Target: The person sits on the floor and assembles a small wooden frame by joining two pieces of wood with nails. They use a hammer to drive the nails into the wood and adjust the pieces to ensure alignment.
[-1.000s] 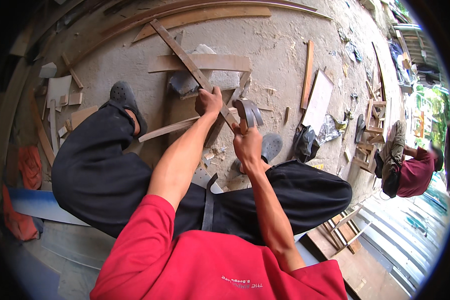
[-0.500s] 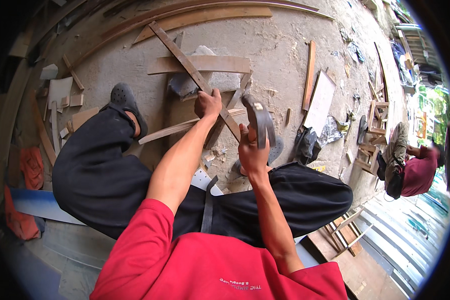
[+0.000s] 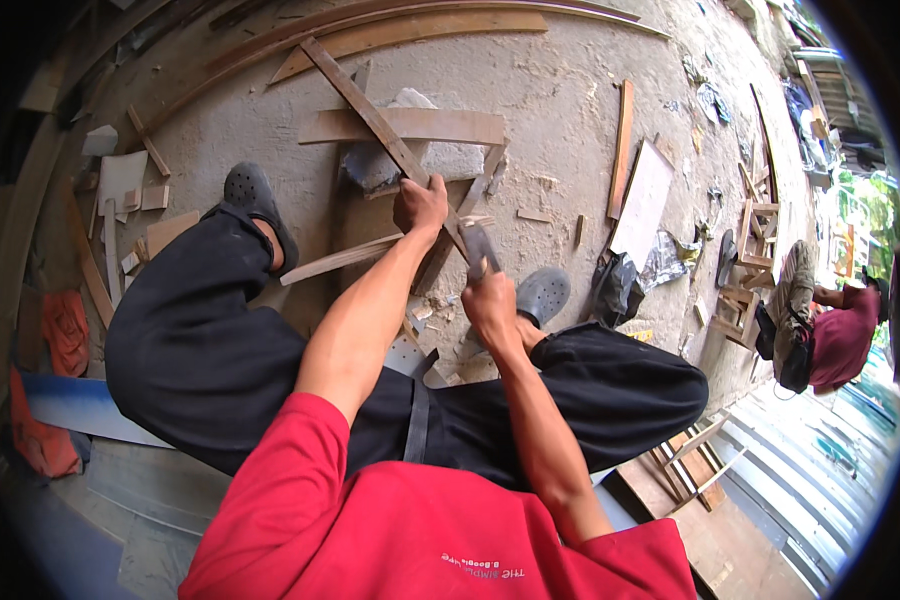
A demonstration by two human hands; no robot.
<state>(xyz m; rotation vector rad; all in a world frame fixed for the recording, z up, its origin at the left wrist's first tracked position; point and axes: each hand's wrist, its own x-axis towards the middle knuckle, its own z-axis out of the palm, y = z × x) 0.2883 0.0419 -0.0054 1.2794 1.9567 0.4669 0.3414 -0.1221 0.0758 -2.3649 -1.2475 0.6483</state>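
My left hand (image 3: 421,205) is closed around a long, narrow dark wood strip (image 3: 362,106), which slants from the far left down toward my right hand. In my right hand (image 3: 491,302) is a dark-headed hammer (image 3: 479,246), its head at the near end of the strip. Whether the head touches the wood, I cannot tell. The strip lies across a curved wooden board (image 3: 445,126) on a pale stone block (image 3: 436,163). Behind my left forearm, a thin split slat (image 3: 335,262) partly disappears.
My feet in dark clogs (image 3: 253,195) flank the work. Long boards (image 3: 410,34) lie at the far side. A white panel (image 3: 642,202) and a black plastic bag (image 3: 616,288) lie to the right. Another person (image 3: 838,335) sits at far right, near small wooden frames (image 3: 738,316).
My right hand has swung the hammer down and slightly left, onto or near the strip's near end. My left hand keeps its hold, with the strip barely shifted.
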